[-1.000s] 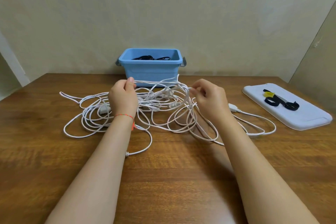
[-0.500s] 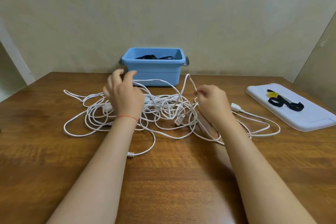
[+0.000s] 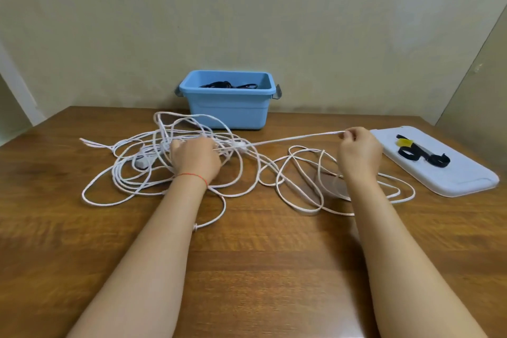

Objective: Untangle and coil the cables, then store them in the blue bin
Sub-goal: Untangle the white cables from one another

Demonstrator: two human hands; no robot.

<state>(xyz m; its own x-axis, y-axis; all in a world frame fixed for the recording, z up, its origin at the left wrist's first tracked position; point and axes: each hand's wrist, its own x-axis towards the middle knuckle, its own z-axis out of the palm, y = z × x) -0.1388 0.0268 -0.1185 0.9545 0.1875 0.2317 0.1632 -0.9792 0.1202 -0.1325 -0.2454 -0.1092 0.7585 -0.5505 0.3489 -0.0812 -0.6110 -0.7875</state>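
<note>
White cables (image 3: pixel 192 173): one tangled heap, loops spread over the middle of the wooden table (image 3: pixel 260 269). Right hand (image 3: pixel 358 152): pinches a strand, drawn taut and raised, running left into the heap. Left hand (image 3: pixel 196 158): fingers curled down into the heap's centre, gripping strands. Blue bin (image 3: pixel 227 110): far side, by the wall, just beyond the heap; dark cables (image 3: pixel 227 85) inside. White tray (image 3: pixel 439 170): right of the heap, bearing black straps (image 3: pixel 422 155) and a yellow piece (image 3: pixel 403 142).
</note>
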